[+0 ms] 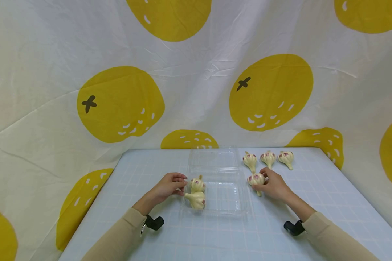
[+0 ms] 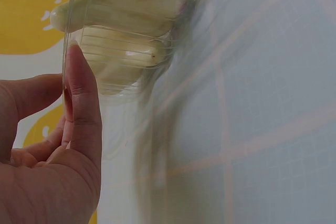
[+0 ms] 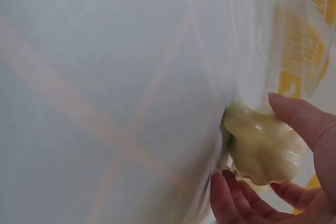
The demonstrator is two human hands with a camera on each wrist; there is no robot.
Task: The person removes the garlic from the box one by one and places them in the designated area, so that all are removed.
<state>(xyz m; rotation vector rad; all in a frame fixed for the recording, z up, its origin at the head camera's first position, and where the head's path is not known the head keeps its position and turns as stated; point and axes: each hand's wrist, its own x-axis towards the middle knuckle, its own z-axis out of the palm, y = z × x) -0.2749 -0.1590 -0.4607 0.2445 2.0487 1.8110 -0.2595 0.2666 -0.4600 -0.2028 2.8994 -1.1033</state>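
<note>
A clear plastic clamshell container (image 1: 222, 197) lies with its lid (image 1: 213, 159) folded back on the table. My left hand (image 1: 170, 186) pinches its left rim between thumb and fingers, as the left wrist view (image 2: 68, 135) shows. Two garlic bulbs sit at the container's left side: the nearer bulb (image 1: 196, 200) has its stem pointing left, the farther bulb (image 1: 197, 184) has its stem pointing away. Just right of the container, my right hand (image 1: 274, 185) grips another garlic bulb (image 1: 255, 179), thumb on one side and fingers on the other. That bulb (image 3: 270, 150) is close to the tablecloth.
Behind the right hand stand three more garlic bulbs in a row: a left one (image 1: 249, 160), a middle one (image 1: 268, 158) and a right one (image 1: 285, 157). A pale checked cloth (image 1: 196, 239) covers the table. A fruit-print curtain (image 1: 196, 90) hangs behind.
</note>
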